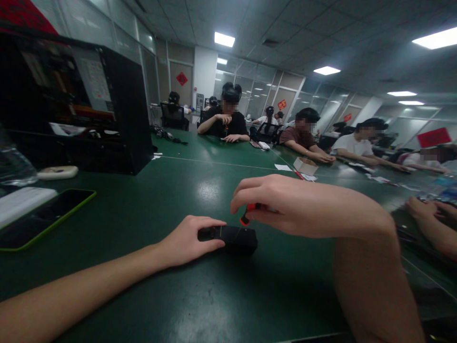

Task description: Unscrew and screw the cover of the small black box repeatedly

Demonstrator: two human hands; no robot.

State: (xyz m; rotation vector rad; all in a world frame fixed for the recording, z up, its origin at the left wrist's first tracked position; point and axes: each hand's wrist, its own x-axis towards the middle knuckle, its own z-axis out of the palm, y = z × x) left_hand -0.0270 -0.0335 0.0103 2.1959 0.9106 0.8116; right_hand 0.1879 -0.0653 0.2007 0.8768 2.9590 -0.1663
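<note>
On the green table (150,290) lies a long black block (239,239), its broad end toward the right. My left hand (191,240) grips its left end between the thumb, below, and the fingers, above. Just over the right end of the block, my right hand (273,205) is bent down at the wrist, closed round a small orange-red and black tool (249,213). It may be a screwdriver, but the fingers hide most of it. A small gap seems to separate the tool from the block.
An open black computer case (137,105) stands at the left. Before it lie a phone with a green edge (53,216), a white box (23,205) and a pale oval thing (58,172). Further off are a small carton (305,166) and several people; another person's hands (428,212) are at the right.
</note>
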